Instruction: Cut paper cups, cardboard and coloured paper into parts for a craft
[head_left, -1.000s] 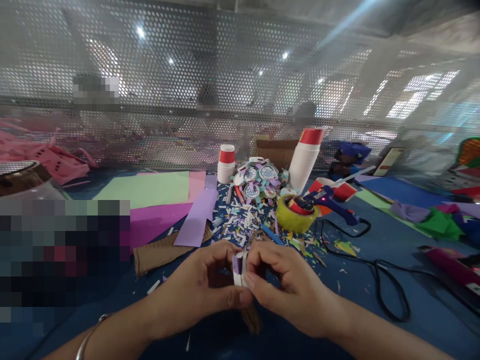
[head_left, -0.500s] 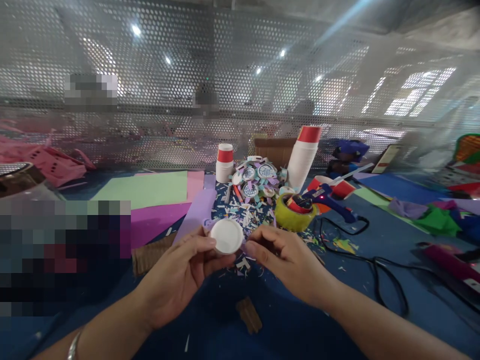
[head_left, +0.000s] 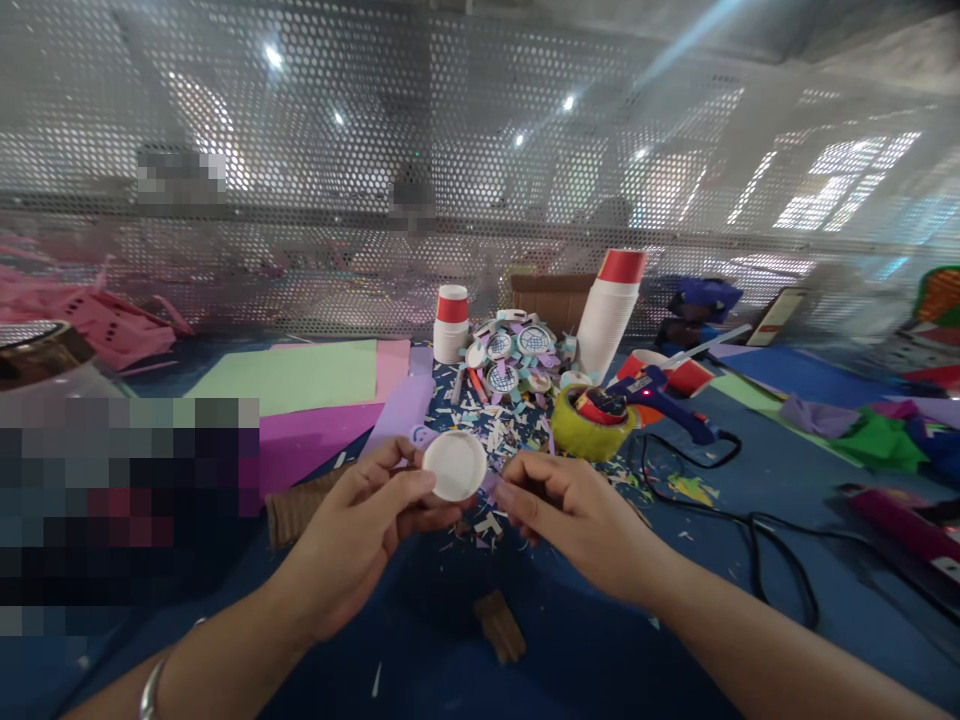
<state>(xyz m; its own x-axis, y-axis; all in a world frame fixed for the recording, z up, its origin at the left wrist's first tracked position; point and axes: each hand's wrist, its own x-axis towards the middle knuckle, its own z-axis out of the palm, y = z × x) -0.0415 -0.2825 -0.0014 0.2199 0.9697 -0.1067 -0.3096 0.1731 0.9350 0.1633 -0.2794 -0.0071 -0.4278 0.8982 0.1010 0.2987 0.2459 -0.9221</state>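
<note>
My left hand [head_left: 375, 515] grips a shallow white paper cup bottom [head_left: 454, 467] by its left edge, with the round face toward me. A lilac paper piece with a drawn smile [head_left: 420, 434] shows at its upper left, close to my fingers. At the right edge, my right hand [head_left: 551, 500] pinches a small purple paper piece [head_left: 491, 481]; whether this is fixed to the cup bottom I cannot tell. Behind my hands lies a pile of similar cup bottoms [head_left: 517, 350] with grid drawings and coloured paper bits.
White paper scraps [head_left: 502, 435] litter the blue table [head_left: 420, 640]. A tall cup stack [head_left: 604, 320] and a short one [head_left: 451, 325] flank the pile. A glue gun [head_left: 656, 395] rests by yellow tape [head_left: 589, 428]; its black cord [head_left: 750, 520] runs right. Coloured sheets [head_left: 292, 378] lie left.
The white cup bottom has tilted slightly, with more of its inner rim showing. My right fingers stay close to its right edge, and the left fingers have shifted a little.
</note>
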